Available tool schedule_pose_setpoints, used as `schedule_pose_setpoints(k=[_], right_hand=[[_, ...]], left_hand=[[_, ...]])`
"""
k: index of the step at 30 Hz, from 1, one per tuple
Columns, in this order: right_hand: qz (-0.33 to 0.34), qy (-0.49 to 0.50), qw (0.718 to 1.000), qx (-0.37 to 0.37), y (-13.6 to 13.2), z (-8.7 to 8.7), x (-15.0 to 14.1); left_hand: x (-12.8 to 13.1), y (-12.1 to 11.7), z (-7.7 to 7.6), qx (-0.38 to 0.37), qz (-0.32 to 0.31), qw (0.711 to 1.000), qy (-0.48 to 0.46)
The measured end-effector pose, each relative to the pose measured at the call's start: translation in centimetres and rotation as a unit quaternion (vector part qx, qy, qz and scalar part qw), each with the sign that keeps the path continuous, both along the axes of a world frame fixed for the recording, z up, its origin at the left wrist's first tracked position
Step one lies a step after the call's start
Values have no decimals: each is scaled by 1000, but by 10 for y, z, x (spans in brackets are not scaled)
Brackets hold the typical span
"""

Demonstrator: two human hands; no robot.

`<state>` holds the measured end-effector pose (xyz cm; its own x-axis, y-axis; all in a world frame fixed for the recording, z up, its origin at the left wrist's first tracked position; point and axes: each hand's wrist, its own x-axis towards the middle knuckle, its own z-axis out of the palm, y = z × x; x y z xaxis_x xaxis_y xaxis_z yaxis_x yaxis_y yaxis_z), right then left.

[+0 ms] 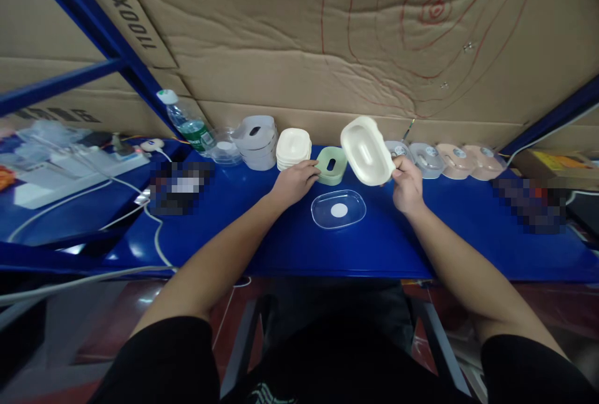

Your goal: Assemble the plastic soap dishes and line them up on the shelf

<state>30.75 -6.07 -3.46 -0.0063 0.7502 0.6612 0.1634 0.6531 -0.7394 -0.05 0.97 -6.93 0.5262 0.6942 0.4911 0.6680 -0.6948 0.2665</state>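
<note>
A cream plastic dish (367,153) is tilted up in my right hand (409,184), which pinches its right edge, its hollow facing me. My left hand (296,184) has its fingers closed at the left rim of a light green oval tray with a slot in its middle (337,174). In front of the tray lies a clear oval lid (322,211) with a round white sticker. Beside my left hand stands a stack of cream dishes (294,142). Left of that is a stack of pale grey-white slotted trays (258,142).
A water bottle (193,129) leans at the back left near clear round lids (226,149). Several lidded grey and peach boxes (456,162) line the back right. Cables and a white power strip (79,173) lie at left. Cardboard (262,48) walls the back of the blue table (290,248).
</note>
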Motion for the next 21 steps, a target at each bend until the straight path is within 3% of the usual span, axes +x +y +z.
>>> schedule_pose_setpoints(k=[4,6,10,15,21], right_hand=[[19,-1,1000,-13,2,0,2],[12,-15,1000,-18,2,2,2],[-33,-9,999,-24,3,4,2],[-97,32,995,-13,8,4,3],[-109,5,994,-15,8,1,0]], left_hand=[[-4,-6,14,-8,5,997,-74],[-7,-9,22,-49,-10,995,-89],[-10,-19,29,-164,-78,983,-4],[-5,-21,25,-162,-78,979,100],[-24,-8,30,-196,-50,974,101]])
